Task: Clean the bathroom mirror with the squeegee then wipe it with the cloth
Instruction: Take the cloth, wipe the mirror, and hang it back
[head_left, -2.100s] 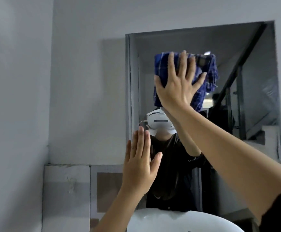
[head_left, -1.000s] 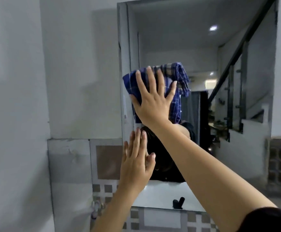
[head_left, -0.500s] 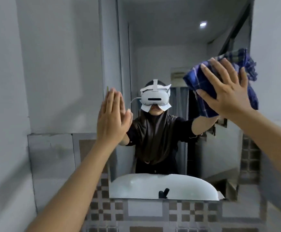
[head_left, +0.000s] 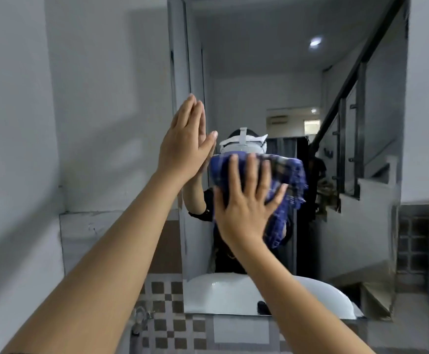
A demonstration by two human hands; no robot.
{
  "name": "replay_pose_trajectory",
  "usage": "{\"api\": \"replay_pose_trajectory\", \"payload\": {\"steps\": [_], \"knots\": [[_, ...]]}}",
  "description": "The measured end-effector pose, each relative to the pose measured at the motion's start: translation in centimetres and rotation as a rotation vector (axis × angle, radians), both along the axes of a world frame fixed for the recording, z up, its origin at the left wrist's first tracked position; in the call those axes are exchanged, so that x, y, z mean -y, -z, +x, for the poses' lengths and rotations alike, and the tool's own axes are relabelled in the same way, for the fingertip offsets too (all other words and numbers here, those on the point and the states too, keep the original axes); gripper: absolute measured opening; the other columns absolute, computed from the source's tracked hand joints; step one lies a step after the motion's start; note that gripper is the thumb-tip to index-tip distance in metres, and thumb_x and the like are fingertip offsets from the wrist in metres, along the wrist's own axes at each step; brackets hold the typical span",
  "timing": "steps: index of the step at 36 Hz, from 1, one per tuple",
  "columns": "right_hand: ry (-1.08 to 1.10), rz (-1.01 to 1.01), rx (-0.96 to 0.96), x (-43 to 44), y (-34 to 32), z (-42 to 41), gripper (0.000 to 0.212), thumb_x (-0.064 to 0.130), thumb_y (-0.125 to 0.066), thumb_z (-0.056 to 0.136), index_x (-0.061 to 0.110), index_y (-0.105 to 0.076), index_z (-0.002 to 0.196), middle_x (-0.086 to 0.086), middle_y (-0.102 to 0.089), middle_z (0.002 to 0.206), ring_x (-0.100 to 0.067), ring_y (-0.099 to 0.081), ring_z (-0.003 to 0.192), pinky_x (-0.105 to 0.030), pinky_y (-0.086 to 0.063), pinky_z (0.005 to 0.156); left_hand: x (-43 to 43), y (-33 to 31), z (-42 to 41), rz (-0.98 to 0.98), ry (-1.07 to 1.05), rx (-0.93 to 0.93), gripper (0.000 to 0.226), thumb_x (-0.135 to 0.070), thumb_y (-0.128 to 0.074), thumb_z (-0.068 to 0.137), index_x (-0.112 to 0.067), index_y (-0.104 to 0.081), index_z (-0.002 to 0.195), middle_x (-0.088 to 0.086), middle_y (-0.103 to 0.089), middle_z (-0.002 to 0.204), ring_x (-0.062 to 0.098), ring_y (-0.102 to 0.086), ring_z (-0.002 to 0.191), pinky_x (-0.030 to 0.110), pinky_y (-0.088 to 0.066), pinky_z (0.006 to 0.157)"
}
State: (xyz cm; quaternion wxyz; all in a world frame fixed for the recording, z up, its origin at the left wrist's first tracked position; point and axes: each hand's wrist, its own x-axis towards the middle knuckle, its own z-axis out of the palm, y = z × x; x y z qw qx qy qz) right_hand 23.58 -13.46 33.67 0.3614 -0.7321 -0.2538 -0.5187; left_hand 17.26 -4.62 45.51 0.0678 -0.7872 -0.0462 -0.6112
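Mirror (head_left: 246, 72) fills the centre and right of the frame, wall-mounted over a checkered tile strip, white sink (head_left: 233, 295) reflected at lower centre. Right hand (head_left: 244, 210) at mid-frame, fingers spread wide, presses the blue plaid cloth (head_left: 290, 180) flat on the glass, likely for broad wiping contact. Left hand (head_left: 185, 146) left of centre, flat and empty, palm at the mirror's left edge, probably bracing. No squeegee visible; looks like the cloth stage.
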Motion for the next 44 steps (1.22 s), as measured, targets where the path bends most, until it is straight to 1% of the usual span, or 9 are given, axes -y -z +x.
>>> {"api": "replay_pose_trajectory", "payload": {"steps": [6,9,14,18,23,26,33,38,44], "knots": [[0.002,-0.589,0.508,-1.2,5.1,0.0,0.06,0.043,-0.049,0.085,0.031,-0.035,0.141,0.0,-0.037,0.15,-0.025,-0.03,0.139,-0.062,-0.017,0.109,-0.4,0.6,-0.2,0.018,-0.02,-0.018,0.065,-0.037,-0.05,0.093,-0.009,-0.023,0.145,0.004,-0.016,0.156,0.019,-0.017,0.142,0.033,-0.029,0.108],[0.054,-0.755,0.604,2.9,5.4,2.8,0.059,0.045,-0.044,0.087,0.032,-0.032,0.143,0.001,-0.034,0.151,-0.025,-0.031,0.139,-0.062,-0.018,0.109,-0.3,1.1,-0.1,0.022,-0.029,-0.017,0.064,-0.036,-0.048,0.093,-0.008,-0.023,0.145,0.006,-0.016,0.156,0.02,-0.018,0.142,0.033,-0.028,0.109],[0.22,-0.506,0.459,12.7,3.2,8.1,0.057,0.049,-0.047,0.088,0.032,-0.037,0.141,0.0,-0.039,0.148,-0.026,-0.035,0.137,-0.061,-0.022,0.108,0.2,2.7,0.8,0.009,-0.016,0.01,0.064,-0.037,-0.046,0.093,-0.005,-0.025,0.144,0.01,-0.018,0.155,0.022,-0.017,0.142,0.027,-0.015,0.113],[0.222,-0.149,0.019,17.3,3.7,10.3,0.059,0.049,-0.039,0.09,0.031,-0.026,0.144,-0.004,-0.026,0.154,-0.026,-0.016,0.143,-0.06,-0.009,0.111,0.0,4.8,2.0,-0.024,-0.013,0.011,0.068,-0.047,-0.03,0.091,-0.006,-0.023,0.145,0.01,-0.017,0.155,0.022,-0.015,0.143,0.029,-0.014,0.116],[0.125,0.215,-0.296,13.2,7.7,7.4,0.062,0.051,-0.035,0.088,0.029,-0.022,0.144,-0.006,-0.019,0.156,-0.025,-0.011,0.143,-0.066,-0.012,0.107,0.6,6.5,2.4,-0.043,0.002,-0.011,0.07,-0.048,-0.032,0.091,-0.006,-0.02,0.146,0.012,-0.014,0.156,0.024,-0.011,0.144,0.037,-0.013,0.117],[0.054,0.27,-0.367,7.9,10.1,4.0,0.064,0.051,-0.039,0.088,0.029,-0.02,0.145,-0.007,-0.017,0.156,-0.025,-0.009,0.142,-0.069,-0.012,0.106,0.5,7.0,1.8,-0.025,-0.006,-0.04,0.071,-0.044,-0.041,0.09,-0.008,-0.018,0.146,0.011,-0.012,0.156,0.023,-0.009,0.144,0.039,-0.014,0.117],[-0.05,-0.345,0.145,-1.8,12.4,-2.4,0.056,0.042,-0.048,0.089,0.033,-0.034,0.142,0.001,-0.033,0.152,-0.024,-0.025,0.14,-0.063,-0.014,0.11,0.4,7.9,0.7,0.008,0.013,-0.088,0.07,-0.035,-0.053,0.092,-0.009,-0.018,0.147,0.009,-0.011,0.157,0.021,-0.009,0.144,0.038,-0.018,0.116],[-0.034,-0.818,0.496,-0.1,13.7,0.3,0.063,0.041,-0.051,0.085,0.031,-0.029,0.144,0.003,-0.03,0.153,-0.022,-0.022,0.142,-0.059,-0.011,0.112,-0.1,9.6,0.5,0.023,0.001,-0.095,0.069,-0.034,-0.053,0.092,-0.007,-0.019,0.146,0.011,-0.014,0.156,0.023,-0.011,0.144,0.038,-0.02,0.116],[0.103,-0.59,0.455,10.9,12.8,6.5,0.054,0.047,-0.049,0.089,0.034,-0.037,0.14,0.004,-0.036,0.149,-0.021,-0.034,0.137,-0.06,-0.023,0.108,-0.1,10.9,1.1,-0.006,-0.009,-0.054,0.066,-0.036,-0.047,0.093,-0.006,-0.021,0.145,0.012,-0.017,0.155,0.025,-0.013,0.143,0.035,-0.016,0.117]]}}
